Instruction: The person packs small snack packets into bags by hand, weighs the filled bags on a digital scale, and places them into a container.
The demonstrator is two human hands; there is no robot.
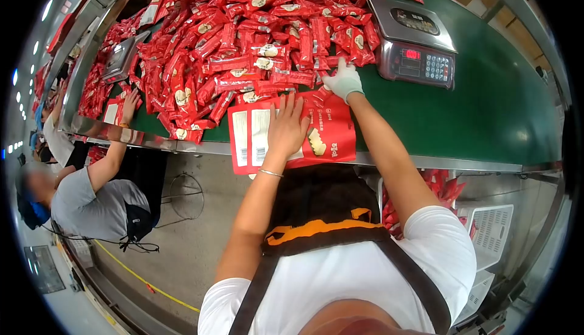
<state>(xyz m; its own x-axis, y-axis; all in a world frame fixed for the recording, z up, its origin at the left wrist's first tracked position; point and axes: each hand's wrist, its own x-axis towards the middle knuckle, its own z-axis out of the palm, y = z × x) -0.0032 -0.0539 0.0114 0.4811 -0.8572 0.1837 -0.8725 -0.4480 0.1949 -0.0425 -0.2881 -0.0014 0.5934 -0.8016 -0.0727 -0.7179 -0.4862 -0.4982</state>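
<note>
A large red printed bag (331, 125) with white label panels lies flat at the near edge of the green belt. My bare left hand (288, 129), a bracelet at its wrist, rests on the bag with fingers stretched out. In a pale glove, my right hand (345, 82) is just beyond the bag's upper right corner, beside the heap. Its visible fingers are apart; their undersides are hidden, and I see nothing held in them. Small red snack packets (237, 73) form a big heap in front of both hands, the nearest touching or almost touching the glove.
A digital scale (417, 61) with a lit red display stands right of the heap on the green belt (486, 110). Another scale (121, 58) is at left, near a co-worker in grey (97, 204). White crates (491, 228) and red bags are below the belt.
</note>
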